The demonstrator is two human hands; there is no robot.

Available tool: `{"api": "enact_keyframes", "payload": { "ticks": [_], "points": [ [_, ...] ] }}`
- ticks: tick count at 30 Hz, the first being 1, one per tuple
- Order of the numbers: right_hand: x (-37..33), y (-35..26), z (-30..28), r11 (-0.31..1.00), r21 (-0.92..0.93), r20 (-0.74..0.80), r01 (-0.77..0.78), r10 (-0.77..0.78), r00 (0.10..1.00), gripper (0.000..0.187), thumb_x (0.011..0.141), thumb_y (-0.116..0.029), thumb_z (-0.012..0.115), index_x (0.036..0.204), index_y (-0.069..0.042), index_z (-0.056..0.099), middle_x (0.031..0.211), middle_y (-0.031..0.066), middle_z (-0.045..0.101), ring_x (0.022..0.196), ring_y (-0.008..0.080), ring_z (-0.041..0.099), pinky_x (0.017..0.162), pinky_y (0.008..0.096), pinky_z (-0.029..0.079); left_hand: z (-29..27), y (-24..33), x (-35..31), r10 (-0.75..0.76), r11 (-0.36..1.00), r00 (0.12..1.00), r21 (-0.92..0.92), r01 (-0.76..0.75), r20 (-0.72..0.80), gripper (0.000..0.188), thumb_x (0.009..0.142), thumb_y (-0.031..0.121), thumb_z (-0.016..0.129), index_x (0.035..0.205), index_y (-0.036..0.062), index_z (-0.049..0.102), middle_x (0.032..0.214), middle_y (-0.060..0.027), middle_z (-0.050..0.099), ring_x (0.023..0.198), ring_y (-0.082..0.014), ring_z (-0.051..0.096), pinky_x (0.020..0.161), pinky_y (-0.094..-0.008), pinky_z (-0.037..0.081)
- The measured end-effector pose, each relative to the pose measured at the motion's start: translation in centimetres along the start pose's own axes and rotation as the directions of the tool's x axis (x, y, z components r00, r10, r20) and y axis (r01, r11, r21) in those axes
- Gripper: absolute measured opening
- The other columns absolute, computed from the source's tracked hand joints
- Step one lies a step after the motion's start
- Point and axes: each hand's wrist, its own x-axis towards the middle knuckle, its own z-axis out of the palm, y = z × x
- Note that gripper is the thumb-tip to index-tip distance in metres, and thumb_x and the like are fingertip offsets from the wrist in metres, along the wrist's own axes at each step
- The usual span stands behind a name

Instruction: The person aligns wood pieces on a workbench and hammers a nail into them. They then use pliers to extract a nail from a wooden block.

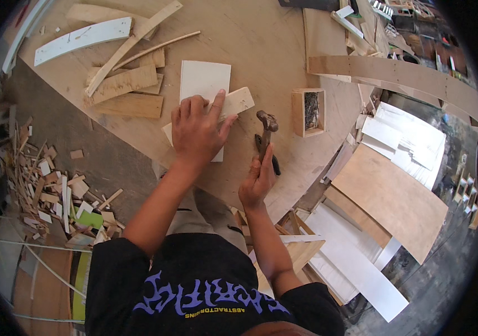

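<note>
My left hand (197,131) grips a short pale wooden strip (241,101), fingers over its far edge and thumb on the near side. The strip lies slantwise across a white rectangular board (205,77) on the wooden worktable, and a few small marks show near its right end. In my right hand (257,182) a hammer (268,124) is held by its handle, head upward, to the right of the strip. Behind the hammer handle lies a black-handled tool (276,164), mostly hidden. Farther right stands a small wooden box (298,116) with nails (311,110) inside.
Wooden offcuts (124,84) and a curved white piece (84,40) lie at the table's far left. A scrap heap (54,190) covers the floor at left. Sheets of plywood (390,196) and white board lean at right, below a long curved wooden piece (396,70).
</note>
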Motion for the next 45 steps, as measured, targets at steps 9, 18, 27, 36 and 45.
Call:
{"api": "enact_keyframes", "payload": {
  "ticks": [9,18,27,36,45],
  "points": [
    [-0.7,0.9,1.9,1.000,0.026,0.022,0.001,-0.001,1.000,0.054,0.108,-0.005,0.044,0.159,0.003,0.031,0.092,0.0112,0.060,0.070,0.0162,0.051,0.067,0.0290,0.047,0.1,0.0,-0.2,0.025,1.000,1.000,-0.009,-0.025,0.009,0.056,0.088,0.046,0.075,0.134,0.0153,0.070,0.099,-0.0077,0.057,0.096,-0.0244,0.057,0.086,-0.0401,0.043],
    [-2.7,1.2,1.8,0.886,0.412,-0.040,-0.212,0.251,0.967,0.052,0.109,-0.012,0.043,0.156,0.007,0.034,0.129,0.0281,0.063,0.104,0.0380,0.069,0.089,0.0395,0.054,0.2,0.0,0.1,0.012,1.000,1.000,0.003,-0.012,0.024,0.053,0.089,0.046,0.073,0.132,0.0155,0.070,0.099,-0.0072,0.057,0.097,-0.0256,0.056,0.086,-0.0411,0.042],
    [-0.9,1.8,1.9,0.976,0.218,-0.124,-0.025,0.053,0.991,0.052,0.107,-0.007,0.046,0.156,0.007,0.037,0.098,0.0138,0.068,0.067,0.0149,0.055,0.063,0.0281,0.048,0.1,0.4,-0.1,0.024,1.000,1.000,0.008,-0.024,0.003,0.050,0.089,0.044,0.073,0.128,0.0132,0.073,0.097,-0.0066,0.057,0.099,-0.0263,0.055,0.086,-0.0409,0.041],
    [-0.6,2.1,2.2,0.976,0.217,-0.019,-0.019,0.023,1.000,0.050,0.106,-0.006,0.049,0.154,0.006,0.042,0.096,0.0157,0.068,0.074,0.0202,0.060,0.069,0.0311,0.051,-0.6,-0.1,-1.3,-0.035,0.999,0.999,0.032,0.034,0.036,0.054,0.087,0.043,0.078,0.133,0.0181,0.069,0.103,-0.0068,0.059,0.101,-0.0250,0.057,0.090,-0.0421,0.042],
    [-1.5,0.8,2.4,0.995,0.068,-0.009,0.077,-0.077,0.997,0.051,0.106,-0.004,0.049,0.156,0.006,0.040,0.104,0.0182,0.068,0.081,0.0201,0.063,0.077,0.0318,0.053,-0.7,0.1,-1.4,-0.051,0.997,0.998,0.063,0.049,0.030,0.051,0.089,0.042,0.075,0.134,0.0174,0.069,0.115,-0.0061,0.062,0.108,-0.0255,0.058,0.097,-0.0428,0.042]
  ]
}}
